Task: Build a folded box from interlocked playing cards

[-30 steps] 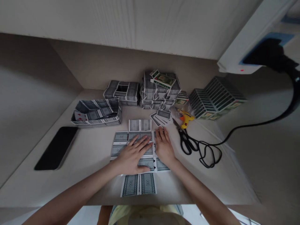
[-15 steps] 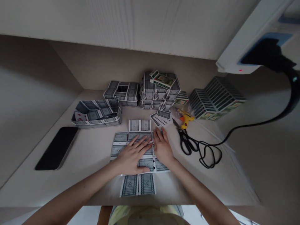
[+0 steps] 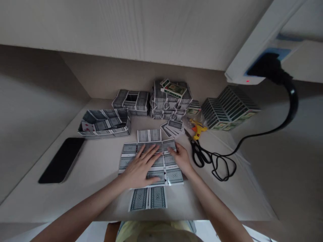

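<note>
Playing cards, patterned backs up, are joined edge to edge into a cross-shaped sheet point(image 3: 175, 175) on the desk. My left hand point(image 3: 141, 167) lies flat over its middle, fingers spread, hiding several cards. At the sheet's right edge is my right hand point(image 3: 183, 158). Its thumb rests on top of a card and its fingers curl at the edge, partly out of sight. Two cards point(image 3: 149, 135) stick out from the sheet's far side, and two more cards point(image 3: 148, 198) from its near side. A small fan of loose cards point(image 3: 175, 125) lies just beyond.
Along the back stand an open card-built box point(image 3: 106, 134), another card structure point(image 3: 142, 101) and a stacked one point(image 3: 171, 102) with a card pack on top. At right are scissors point(image 3: 199, 155), a yellow glue gun point(image 3: 199, 129), its black cord and stacked packs point(image 3: 229, 109). A phone point(image 3: 62, 161) lies left.
My right hand has slid from flat on the right-hand cards to their outer edge, its fingers now curled. My left hand stays in place. The view has shifted slightly.
</note>
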Demonstrator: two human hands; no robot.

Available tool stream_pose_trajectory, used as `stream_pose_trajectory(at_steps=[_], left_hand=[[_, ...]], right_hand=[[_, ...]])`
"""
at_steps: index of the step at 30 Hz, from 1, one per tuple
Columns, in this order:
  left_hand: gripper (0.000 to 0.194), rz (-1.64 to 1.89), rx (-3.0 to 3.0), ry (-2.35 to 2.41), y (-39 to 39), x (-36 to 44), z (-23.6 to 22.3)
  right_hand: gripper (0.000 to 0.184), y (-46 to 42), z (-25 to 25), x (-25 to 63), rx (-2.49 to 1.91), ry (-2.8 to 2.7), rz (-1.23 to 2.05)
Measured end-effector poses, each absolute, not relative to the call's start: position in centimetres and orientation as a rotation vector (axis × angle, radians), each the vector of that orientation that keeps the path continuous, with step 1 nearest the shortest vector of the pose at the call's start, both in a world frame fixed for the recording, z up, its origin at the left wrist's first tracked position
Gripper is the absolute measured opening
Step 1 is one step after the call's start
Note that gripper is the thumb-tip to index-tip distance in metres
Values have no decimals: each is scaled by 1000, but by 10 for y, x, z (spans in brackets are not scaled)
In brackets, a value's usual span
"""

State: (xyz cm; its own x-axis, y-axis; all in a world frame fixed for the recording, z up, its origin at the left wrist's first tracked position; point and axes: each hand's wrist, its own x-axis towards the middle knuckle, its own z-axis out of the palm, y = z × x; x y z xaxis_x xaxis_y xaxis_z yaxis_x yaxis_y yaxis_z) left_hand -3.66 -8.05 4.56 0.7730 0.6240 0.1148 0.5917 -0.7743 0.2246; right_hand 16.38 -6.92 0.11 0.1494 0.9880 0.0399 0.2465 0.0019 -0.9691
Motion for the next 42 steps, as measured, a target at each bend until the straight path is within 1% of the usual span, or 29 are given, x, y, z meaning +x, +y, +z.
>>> stream_pose_trajectory(at_steps=[2, 4, 7, 9, 13, 17, 21, 26, 28, 33, 35, 39, 42], left_hand=[[73, 314, 2756, 1099, -81, -36, 44], [71, 328, 2722, 1214, -81, -36, 41], [73, 285, 2735, 1208, -81, -36, 37], [75, 263, 2763, 1158, -81, -36, 36], [76, 258, 2778, 1143, -83, -36, 34], [77, 237, 2767, 1151, -84, -35, 35], [77, 202, 2760, 1149, -83, -36, 35], [80, 152, 2778, 1104, -80, -36, 37], [80, 151, 2784, 1087, -80, -35, 37], [81, 156, 2780, 1097, -81, -34, 37], [80, 171, 2784, 1108, -82, -33, 37], [79, 221, 2788, 1157, -81, -31, 36], [79, 234, 2779, 1204, -77, -28, 35]], right_hand=[[29, -68, 3, 165, -1496, -1336, 1006], [26, -66, 5, 166, -1578, -1369, 970], [21, -64, 8, 168, -1723, -1463, 874], [22, -62, 10, 168, -1825, -1540, 785], [31, -62, 15, 168, -1975, -1650, 663], [29, -67, 18, 165, -2011, -1642, 590], [28, -66, 21, 162, -2046, -1681, 602], [25, -59, 27, 159, -2110, -1754, 729], [25, -57, 29, 155, -2152, -1783, 728], [33, -63, 34, 144, -2310, -1885, 502], [38, -68, 37, 144, -2303, -1898, 504], [56, -80, 39, 152, -2244, -1924, 584], [53, -85, 37, 157, -2256, -1911, 599]])
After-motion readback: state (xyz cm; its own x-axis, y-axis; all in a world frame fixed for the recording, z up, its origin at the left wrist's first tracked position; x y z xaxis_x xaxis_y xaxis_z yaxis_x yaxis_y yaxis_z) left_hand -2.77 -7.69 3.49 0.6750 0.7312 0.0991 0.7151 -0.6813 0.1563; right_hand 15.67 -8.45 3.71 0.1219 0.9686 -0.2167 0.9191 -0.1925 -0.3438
